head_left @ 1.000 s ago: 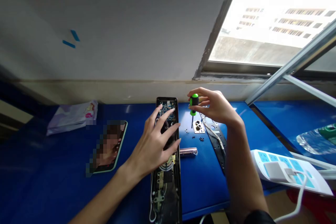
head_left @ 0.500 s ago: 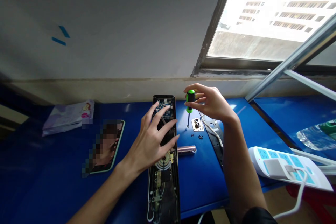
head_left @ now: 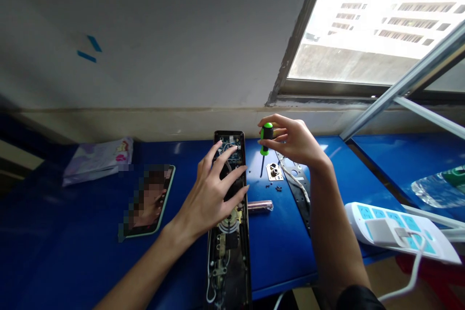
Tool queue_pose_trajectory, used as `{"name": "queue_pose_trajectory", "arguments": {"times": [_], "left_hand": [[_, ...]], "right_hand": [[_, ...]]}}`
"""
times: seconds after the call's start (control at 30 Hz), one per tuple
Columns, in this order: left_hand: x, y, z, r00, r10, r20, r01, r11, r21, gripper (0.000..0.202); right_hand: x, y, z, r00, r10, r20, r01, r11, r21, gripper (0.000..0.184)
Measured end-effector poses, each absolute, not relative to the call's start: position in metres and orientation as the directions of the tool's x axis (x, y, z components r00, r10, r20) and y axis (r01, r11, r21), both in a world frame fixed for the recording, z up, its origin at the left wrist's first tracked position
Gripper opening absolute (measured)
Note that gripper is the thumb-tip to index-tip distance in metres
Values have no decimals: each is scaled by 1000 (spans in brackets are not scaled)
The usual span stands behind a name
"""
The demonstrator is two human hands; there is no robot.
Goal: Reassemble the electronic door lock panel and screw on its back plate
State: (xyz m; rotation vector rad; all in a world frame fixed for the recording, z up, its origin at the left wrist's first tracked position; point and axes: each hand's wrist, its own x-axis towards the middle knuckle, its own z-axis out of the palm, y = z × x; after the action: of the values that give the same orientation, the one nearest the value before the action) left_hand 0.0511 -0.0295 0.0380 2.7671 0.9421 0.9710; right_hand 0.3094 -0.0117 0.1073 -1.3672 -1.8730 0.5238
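My left hand (head_left: 218, 186) lies with fingers spread across an opened long black housing (head_left: 236, 276), which looks like an electronic door lock. A circuit board (head_left: 232, 154) at its far end, wires and metal parts show around the fingers. My right hand (head_left: 290, 140) grips a green and black screwdriver (head_left: 267, 136) just right of the housing. The shaft points down, its tip low over the blue table; contact cannot be made out. Several small dark screws (head_left: 278, 189) lie near a square metal plate (head_left: 274, 172). A copper-coloured cylinder (head_left: 260, 206) rests against the housing's right side.
A black perforated plate (head_left: 300, 193) with a white cable (head_left: 296, 181) lies beyond the screws. At right are a white power strip (head_left: 399, 232) with a plugged charger and a plastic bottle (head_left: 436, 186). A phone (head_left: 150, 203) and a purple-white packet (head_left: 98, 160) lie left.
A small bright screw at the screwdriver's tip no longer shows there; extra dark specks now lie on the table nearby. Both hands keep nearly the same pose, and the view has shifted slightly.
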Motion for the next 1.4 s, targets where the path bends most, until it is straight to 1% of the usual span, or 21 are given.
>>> {"name": "queue_pose_trajectory", "arguments": {"times": [0.13,0.27,0.33,0.43,0.53,0.7,0.77,0.83,0.9,0.97,1.03,1.1,1.17,1.23,1.4], "left_hand": [[49,-29,38,609,560,562,525,-815,244,32],[50,-28,36,596,558,578,509,-819,266,30],[52,-28,35,593,558,581,496,-821,282,29],[56,-28,35,589,559,584,478,-823,306,30],[60,-28,35,577,552,602,448,-830,331,31],[61,-26,36,535,526,662,339,-851,402,11],[57,-26,38,520,524,674,302,-851,429,8],[52,-27,39,495,550,673,296,-834,465,6],[47,-31,41,446,629,637,306,-776,552,6],[43,-35,42,385,745,545,311,-661,683,6],[41,-39,42,342,837,428,269,-524,808,3],[40,-41,41,325,883,339,184,-411,893,3],[39,-43,40,317,903,290,109,-338,935,7],[37,-44,39,307,914,266,81,-304,949,11],[34,-46,39,327,907,267,88,-311,946,22]], "right_hand": [[311,-15,111,-152,928,341,610,360,-706,33],[310,-22,117,-117,899,422,592,404,-697,33],[308,-27,121,-75,870,487,551,443,-707,35],[303,-36,129,2,813,582,444,521,-729,39],[295,-44,136,46,754,655,365,598,-714,39],[284,-50,141,73,701,710,358,646,-675,39],[281,-49,141,81,688,722,358,656,-665,38],[279,-47,140,83,662,745,359,678,-642,37],[277,-45,139,76,630,773,355,707,-611,38],[276,-43,137,62,602,796,342,736,-584,38],[274,-42,136,62,595,801,325,747,-580,37],[273,-42,135,78,611,788,319,733,-601,36],[271,-43,134,89,624,777,327,718,-614,35],[270,-43,133,89,620,779,345,714,-608,34],[269,-44,133,65,592,803,394,724,-566,35]]}}
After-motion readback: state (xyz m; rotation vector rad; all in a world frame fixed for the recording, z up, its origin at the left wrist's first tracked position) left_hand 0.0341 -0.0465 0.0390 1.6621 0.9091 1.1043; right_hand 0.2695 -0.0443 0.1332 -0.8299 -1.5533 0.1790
